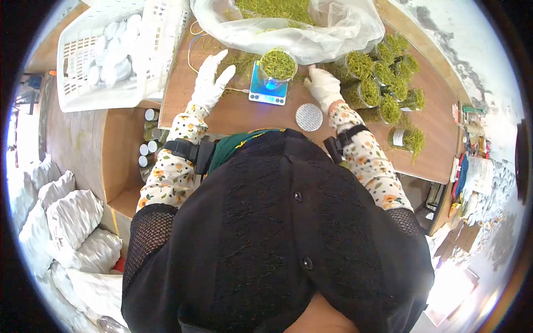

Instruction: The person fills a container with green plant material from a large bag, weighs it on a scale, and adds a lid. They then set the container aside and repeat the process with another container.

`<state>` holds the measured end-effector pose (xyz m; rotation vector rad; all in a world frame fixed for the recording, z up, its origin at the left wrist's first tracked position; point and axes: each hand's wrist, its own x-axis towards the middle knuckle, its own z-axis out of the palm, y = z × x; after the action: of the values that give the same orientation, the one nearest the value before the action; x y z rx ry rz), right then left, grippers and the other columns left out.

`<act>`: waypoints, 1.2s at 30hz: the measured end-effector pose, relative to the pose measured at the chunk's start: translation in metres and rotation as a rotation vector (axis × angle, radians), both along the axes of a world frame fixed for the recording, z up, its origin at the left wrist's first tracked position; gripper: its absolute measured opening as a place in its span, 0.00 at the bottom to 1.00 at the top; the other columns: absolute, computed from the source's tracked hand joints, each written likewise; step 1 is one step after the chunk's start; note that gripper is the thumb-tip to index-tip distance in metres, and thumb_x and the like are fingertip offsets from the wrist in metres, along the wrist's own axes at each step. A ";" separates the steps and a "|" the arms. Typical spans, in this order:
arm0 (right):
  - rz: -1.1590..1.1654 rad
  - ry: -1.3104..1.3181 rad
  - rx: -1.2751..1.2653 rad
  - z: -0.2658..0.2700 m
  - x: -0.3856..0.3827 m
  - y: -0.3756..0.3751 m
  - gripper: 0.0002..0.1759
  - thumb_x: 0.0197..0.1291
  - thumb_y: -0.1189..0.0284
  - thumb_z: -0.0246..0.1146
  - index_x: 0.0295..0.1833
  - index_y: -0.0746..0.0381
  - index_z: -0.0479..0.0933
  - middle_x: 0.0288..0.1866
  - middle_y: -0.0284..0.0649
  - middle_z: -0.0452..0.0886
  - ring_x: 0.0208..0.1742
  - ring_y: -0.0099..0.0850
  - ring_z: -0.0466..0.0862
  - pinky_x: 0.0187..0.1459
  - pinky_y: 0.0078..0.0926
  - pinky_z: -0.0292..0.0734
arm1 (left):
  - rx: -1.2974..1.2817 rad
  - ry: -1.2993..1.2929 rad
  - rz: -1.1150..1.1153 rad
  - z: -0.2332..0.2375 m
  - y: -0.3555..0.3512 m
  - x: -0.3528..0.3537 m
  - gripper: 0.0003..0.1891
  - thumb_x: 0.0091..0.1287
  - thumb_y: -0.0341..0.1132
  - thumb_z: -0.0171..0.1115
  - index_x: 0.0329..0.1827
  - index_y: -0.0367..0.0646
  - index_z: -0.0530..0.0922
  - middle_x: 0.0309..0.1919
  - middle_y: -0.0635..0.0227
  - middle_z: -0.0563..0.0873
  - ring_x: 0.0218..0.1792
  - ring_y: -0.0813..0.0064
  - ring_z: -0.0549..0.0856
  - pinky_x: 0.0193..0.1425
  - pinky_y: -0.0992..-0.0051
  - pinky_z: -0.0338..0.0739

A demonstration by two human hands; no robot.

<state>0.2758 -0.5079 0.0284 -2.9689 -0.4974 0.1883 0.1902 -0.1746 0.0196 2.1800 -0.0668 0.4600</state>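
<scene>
Clear jar packed with yellow-green stems (277, 65) on a blue-lit digital scale (268, 99), your hands on either side

Your white-gloved left hand (210, 80) is to the left of the scale, its fingers spread apart and the thumb held away from them. Your white-gloved right hand (324, 87) is to the right of the scale, low over the brown wooden tabletop (239, 117), with thumb and forefinger slightly apart; you can't tell from this view whether its fingertips touch the surface.

The jar stands upright on the scale, toward its far edge, and the stems fill it to the mouth. Just right of the scale's near edge, close to your right wrist, a round white patterned lid (309, 117) lies flat.

Beyond the scale, a large translucent plastic bag (250, 40) sits open with a heap of loose yellow-green stems (272, 10) inside. Well to the right of the scale you have a cluster of stem-filled clear jars (383, 75), and on its near side a single labelled jar (398, 137) with stems spilling out past its mouth. Well to the left of the scale, a white perforated plastic basket (70, 86) holds a pile of whitish round pieces (115, 58).
</scene>
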 end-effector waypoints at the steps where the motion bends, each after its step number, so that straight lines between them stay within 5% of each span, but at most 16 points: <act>1: 0.019 0.006 -0.007 -0.008 0.005 0.002 0.12 0.60 0.63 0.61 0.40 0.61 0.78 0.40 0.50 0.86 0.45 0.52 0.86 0.47 0.52 0.80 | -0.003 -0.003 0.005 0.004 -0.001 -0.001 0.27 0.68 0.47 0.68 0.68 0.47 0.76 0.64 0.59 0.80 0.69 0.49 0.73 0.74 0.57 0.66; 5: 0.014 0.016 -0.104 -0.029 0.017 -0.003 0.12 0.63 0.63 0.55 0.40 0.58 0.79 0.41 0.52 0.85 0.47 0.53 0.85 0.47 0.51 0.79 | -0.022 -0.009 0.050 0.013 0.000 -0.012 0.27 0.68 0.46 0.68 0.68 0.49 0.76 0.64 0.59 0.81 0.69 0.49 0.73 0.74 0.57 0.65; 9: -0.131 -0.002 0.169 0.015 -0.002 -0.012 0.10 0.63 0.62 0.56 0.40 0.53 0.79 0.36 0.48 0.86 0.43 0.55 0.84 0.46 0.51 0.78 | -0.010 0.001 0.102 0.010 0.010 -0.020 0.26 0.68 0.44 0.69 0.68 0.49 0.77 0.64 0.59 0.81 0.69 0.50 0.73 0.74 0.58 0.66; 12: -0.211 0.204 0.776 0.055 -0.006 -0.016 0.08 0.65 0.68 0.63 0.44 0.59 0.81 0.28 0.37 0.85 0.29 0.27 0.83 0.36 0.28 0.78 | -0.020 0.019 0.109 0.008 0.011 -0.021 0.26 0.68 0.44 0.69 0.68 0.49 0.77 0.64 0.59 0.80 0.69 0.50 0.73 0.74 0.58 0.66; 15: -0.139 0.244 1.149 0.108 -0.016 0.015 0.08 0.66 0.72 0.64 0.45 0.65 0.82 0.29 0.32 0.83 0.31 0.17 0.79 0.35 0.19 0.75 | -0.043 0.019 0.083 0.014 0.003 -0.017 0.25 0.69 0.45 0.67 0.67 0.49 0.77 0.65 0.59 0.80 0.70 0.50 0.72 0.74 0.58 0.65; 18: -0.028 0.222 1.193 0.133 -0.028 0.055 0.09 0.68 0.73 0.62 0.47 0.66 0.82 0.31 0.32 0.83 0.31 0.17 0.79 0.36 0.18 0.75 | -0.065 -0.003 0.045 0.015 -0.005 -0.010 0.25 0.69 0.46 0.67 0.67 0.49 0.77 0.65 0.59 0.80 0.71 0.51 0.71 0.75 0.58 0.64; 19: -0.073 0.321 1.163 0.124 -0.025 0.060 0.09 0.66 0.73 0.64 0.48 0.64 0.83 0.34 0.35 0.85 0.33 0.23 0.83 0.38 0.23 0.78 | -0.055 -0.003 0.033 0.017 -0.008 -0.008 0.25 0.69 0.45 0.67 0.67 0.49 0.77 0.65 0.59 0.80 0.71 0.51 0.71 0.75 0.58 0.64; 22: 0.298 -0.151 0.547 0.090 -0.012 0.056 0.11 0.63 0.73 0.66 0.50 0.62 0.83 0.39 0.41 0.87 0.39 0.32 0.87 0.43 0.29 0.80 | -0.017 -0.011 0.003 0.023 -0.012 -0.007 0.25 0.69 0.44 0.67 0.68 0.49 0.76 0.65 0.59 0.80 0.71 0.51 0.71 0.75 0.58 0.64; 23: 0.257 -0.118 0.614 0.087 -0.015 0.052 0.13 0.61 0.73 0.67 0.52 0.61 0.82 0.44 0.44 0.87 0.46 0.38 0.87 0.48 0.33 0.81 | 0.000 -0.021 -0.007 0.023 -0.012 -0.008 0.25 0.69 0.44 0.67 0.68 0.49 0.76 0.65 0.58 0.80 0.71 0.50 0.71 0.75 0.58 0.64; 28: -0.050 0.104 0.961 0.109 -0.042 0.015 0.15 0.65 0.74 0.65 0.56 0.62 0.81 0.40 0.43 0.85 0.41 0.33 0.85 0.45 0.27 0.79 | -0.004 0.007 0.015 0.023 -0.004 -0.017 0.25 0.69 0.44 0.67 0.68 0.50 0.76 0.65 0.55 0.80 0.72 0.50 0.70 0.75 0.57 0.64; 30: -0.025 0.027 0.757 0.083 -0.054 -0.010 0.11 0.64 0.72 0.64 0.50 0.63 0.81 0.37 0.44 0.84 0.41 0.36 0.86 0.44 0.33 0.80 | -0.006 0.025 0.039 0.020 0.001 -0.020 0.25 0.69 0.45 0.67 0.67 0.50 0.76 0.65 0.55 0.79 0.72 0.49 0.70 0.76 0.57 0.64; 32: 0.261 -0.058 0.157 0.052 -0.062 -0.027 0.13 0.60 0.67 0.66 0.46 0.62 0.78 0.38 0.45 0.84 0.45 0.43 0.85 0.46 0.42 0.81 | 0.014 0.036 0.055 0.013 0.007 -0.019 0.25 0.68 0.46 0.68 0.67 0.50 0.77 0.65 0.55 0.79 0.72 0.50 0.69 0.76 0.57 0.64; 34: 0.289 0.235 -0.001 0.066 -0.087 -0.013 0.24 0.53 0.63 0.69 0.54 0.59 0.73 0.55 0.49 0.81 0.54 0.53 0.81 0.53 0.48 0.79 | 0.044 0.048 0.067 0.009 0.008 -0.017 0.25 0.68 0.46 0.68 0.67 0.50 0.77 0.65 0.55 0.79 0.72 0.50 0.69 0.76 0.57 0.64; 36: 0.409 -0.046 -0.012 0.029 -0.108 -0.023 0.25 0.53 0.63 0.69 0.55 0.59 0.72 0.66 0.50 0.76 0.59 0.56 0.78 0.57 0.50 0.78 | 0.041 0.048 0.060 0.010 0.009 -0.017 0.26 0.67 0.46 0.68 0.67 0.50 0.77 0.65 0.55 0.79 0.72 0.50 0.69 0.76 0.57 0.64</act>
<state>0.1675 -0.5309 0.0576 -2.8515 -1.1082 0.1596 0.1735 -0.1661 0.0295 2.2369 0.0152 0.4433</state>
